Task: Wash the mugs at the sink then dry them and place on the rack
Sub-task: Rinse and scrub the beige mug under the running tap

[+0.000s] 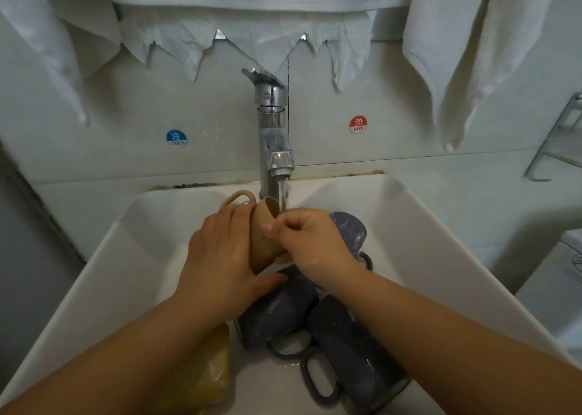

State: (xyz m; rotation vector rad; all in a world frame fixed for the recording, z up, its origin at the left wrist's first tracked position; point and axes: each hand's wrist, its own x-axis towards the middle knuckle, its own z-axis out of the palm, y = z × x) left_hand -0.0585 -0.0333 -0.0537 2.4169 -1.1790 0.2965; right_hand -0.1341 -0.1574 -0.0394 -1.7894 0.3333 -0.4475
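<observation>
A tan mug [263, 235] is held tilted under the running faucet [273, 125], its handle pointing left and away from me. My left hand [220, 257] wraps round its body from the left. My right hand [302, 241] pinches its rim, fingers curled. Three dark purple mugs lie on their sides in the white sink [126, 257]: one at the back right [352, 232], one in the middle [280, 310], one at the front [352, 351].
A yellow sponge [204, 373] lies in the sink under my left forearm. White towels [466, 52] and cloths hang on the wall above. A metal rack [557, 140] is fixed to the wall at right. Cold and hot stickers flank the faucet.
</observation>
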